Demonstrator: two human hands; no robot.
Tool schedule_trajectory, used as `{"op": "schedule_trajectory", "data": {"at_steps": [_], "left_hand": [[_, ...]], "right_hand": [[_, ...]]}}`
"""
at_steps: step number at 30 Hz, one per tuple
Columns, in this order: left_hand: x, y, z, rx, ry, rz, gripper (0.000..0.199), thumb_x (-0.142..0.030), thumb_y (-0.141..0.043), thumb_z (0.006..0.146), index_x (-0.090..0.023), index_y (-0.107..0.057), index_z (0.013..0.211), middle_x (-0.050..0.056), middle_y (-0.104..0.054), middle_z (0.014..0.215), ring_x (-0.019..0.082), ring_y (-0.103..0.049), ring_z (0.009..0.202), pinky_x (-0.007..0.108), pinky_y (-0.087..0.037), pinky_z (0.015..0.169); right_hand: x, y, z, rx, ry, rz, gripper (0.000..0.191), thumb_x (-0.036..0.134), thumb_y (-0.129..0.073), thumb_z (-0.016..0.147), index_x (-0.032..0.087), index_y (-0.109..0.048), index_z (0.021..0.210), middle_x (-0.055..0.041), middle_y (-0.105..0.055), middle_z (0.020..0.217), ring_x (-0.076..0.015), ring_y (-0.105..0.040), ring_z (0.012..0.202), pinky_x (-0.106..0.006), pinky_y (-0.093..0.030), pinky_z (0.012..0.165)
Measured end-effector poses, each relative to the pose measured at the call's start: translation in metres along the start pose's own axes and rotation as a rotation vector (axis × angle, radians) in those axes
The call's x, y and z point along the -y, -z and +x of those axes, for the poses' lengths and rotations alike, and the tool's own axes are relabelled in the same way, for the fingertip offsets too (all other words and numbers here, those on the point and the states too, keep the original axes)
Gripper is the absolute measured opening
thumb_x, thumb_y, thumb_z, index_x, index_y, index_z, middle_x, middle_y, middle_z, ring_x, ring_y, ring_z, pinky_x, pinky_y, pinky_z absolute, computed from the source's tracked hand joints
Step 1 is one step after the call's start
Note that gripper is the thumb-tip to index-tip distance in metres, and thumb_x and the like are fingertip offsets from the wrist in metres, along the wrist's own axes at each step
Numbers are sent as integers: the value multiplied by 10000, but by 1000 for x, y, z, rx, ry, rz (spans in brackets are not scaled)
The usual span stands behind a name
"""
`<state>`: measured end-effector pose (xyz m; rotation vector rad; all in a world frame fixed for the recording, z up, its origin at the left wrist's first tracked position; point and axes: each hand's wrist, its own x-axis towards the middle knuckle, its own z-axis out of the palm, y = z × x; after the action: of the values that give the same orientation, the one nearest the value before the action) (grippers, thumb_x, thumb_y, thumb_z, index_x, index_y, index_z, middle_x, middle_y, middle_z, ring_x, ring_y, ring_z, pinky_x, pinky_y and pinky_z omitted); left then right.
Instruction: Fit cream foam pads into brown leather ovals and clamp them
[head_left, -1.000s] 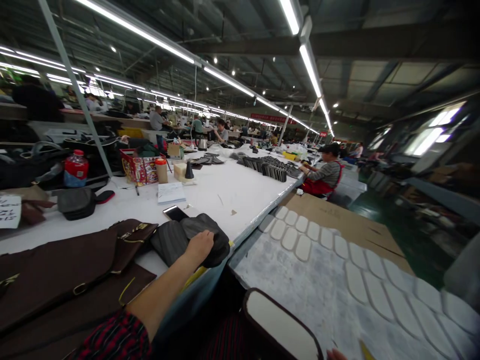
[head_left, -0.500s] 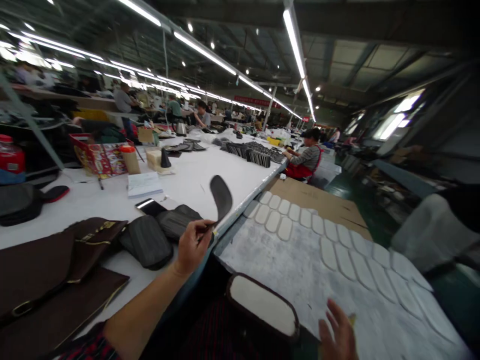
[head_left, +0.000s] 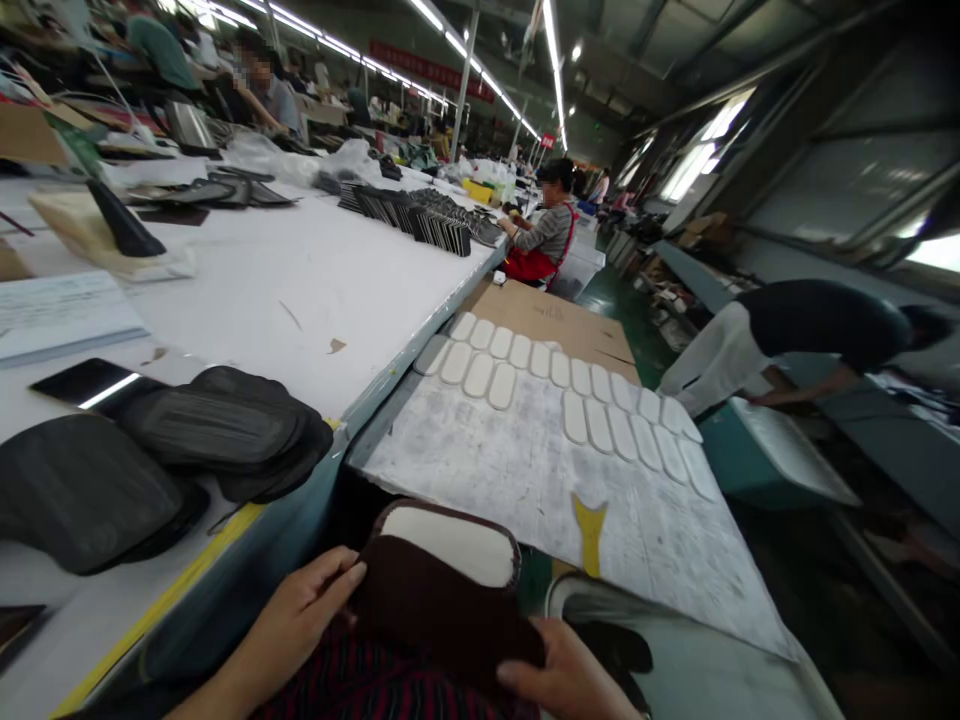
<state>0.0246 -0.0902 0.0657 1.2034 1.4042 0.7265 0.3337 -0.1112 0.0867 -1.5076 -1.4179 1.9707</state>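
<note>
My left hand (head_left: 304,605) pinches the left edge of a dark brown rounded piece (head_left: 442,610) low in front of my body. My right hand (head_left: 559,665) grips the same piece at its right end, thumb on top. Just beyond it, partly covered by it, lies a white oval panel with a dark brown rim (head_left: 454,545). Left of my hands, a stack of dark rounded pieces (head_left: 225,425) and a larger black rounded piece (head_left: 82,490) rest on the white table (head_left: 247,280). A phone (head_left: 82,385) touches the stack.
A grey board (head_left: 487,460) at my right carries rows of white oval pieces (head_left: 491,385) and a yellow forked tool (head_left: 590,535). A round-rimmed container (head_left: 559,595) stands below. One co-worker (head_left: 547,225) sits ahead; another person (head_left: 795,325) bends over at the right.
My left hand has come down from the table edge with the dark piece. My right hand, open over the board before, now grips the piece's other end. The view has shifted right and down.
</note>
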Motion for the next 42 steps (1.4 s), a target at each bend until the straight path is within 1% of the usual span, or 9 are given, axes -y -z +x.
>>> {"op": "schedule_trajectory", "data": {"at_steps": [2, 4, 7, 9, 15, 23, 26, 31, 42], "left_hand": [[-2, -2, 9, -60, 17, 132, 355, -536, -444, 795, -226, -501, 631, -43, -468, 570, 151, -497, 551, 240, -407, 578], [-5, -4, 21, -101, 2, 239, 380, -542, -418, 802, -226, -492, 605, -40, -473, 555, 158, -501, 560, 242, -393, 579], [-6, -6, 38, -109, -17, 390, 389, -523, -413, 809, -216, -483, 581, -31, -505, 574, 165, -513, 603, 247, -366, 595], [-5, -6, 46, -98, 9, 453, 392, -510, -402, 817, -208, -475, 578, -31, -506, 576, 161, -508, 603, 249, -351, 597], [-2, -7, 55, -78, 124, 410, 400, -515, -417, 803, -195, -459, 567, -40, -443, 552, 145, -460, 589, 234, -336, 572], [-4, -6, 60, -29, 204, 310, 380, -497, -440, 778, -196, -397, 549, -45, -381, 545, 136, -403, 574, 229, -323, 550], [-1, -4, 61, -11, 213, 294, 373, -488, -436, 783, -197, -389, 554, -46, -373, 552, 134, -394, 576, 230, -324, 556], [3, -4, 61, 4, 212, 293, 373, -488, -428, 794, -194, -410, 566, -46, -379, 552, 134, -396, 577, 229, -323, 562], [-3, -5, 62, 8, 217, 368, 389, -514, -417, 776, -197, -402, 550, -42, -377, 546, 137, -400, 569, 225, -324, 552]], "right_hand": [[-1, 5, 12, -165, 1, 26, 330, 440, -588, 731, 129, -572, 838, 9, -561, 607, -103, -521, 491, -176, -381, 439], [-2, 9, 25, -295, -12, -12, 409, 531, -522, 759, 134, -548, 853, 3, -560, 563, -121, -535, 456, -194, -397, 413], [-8, 13, 42, -401, -17, -109, 446, 589, -413, 803, 158, -517, 765, 29, -495, 454, -111, -497, 382, -186, -354, 370], [-14, 17, 50, -433, -13, -146, 458, 604, -385, 810, 171, -489, 702, 45, -454, 430, -102, -479, 361, -181, -327, 360], [-30, 25, 63, -428, -39, -147, 476, 630, -387, 796, 180, -487, 677, 44, -448, 439, -103, -476, 375, -191, -341, 381], [-27, 23, 62, -482, -78, -128, 448, 601, -441, 774, 182, -453, 614, 51, -402, 411, -96, -443, 350, -196, -309, 374], [-27, 26, 62, -464, -87, -133, 438, 585, -448, 775, 185, -430, 596, 49, -405, 446, -99, -467, 365, -198, -317, 379], [-26, 32, 65, -393, -154, -132, 426, 584, -443, 773, 183, -461, 629, 41, -428, 446, -112, -485, 382, -203, -346, 389], [-22, 30, 63, -399, -156, -116, 394, 546, -446, 786, 178, -445, 647, 57, -384, 509, -82, -441, 384, -184, -332, 374]]}}
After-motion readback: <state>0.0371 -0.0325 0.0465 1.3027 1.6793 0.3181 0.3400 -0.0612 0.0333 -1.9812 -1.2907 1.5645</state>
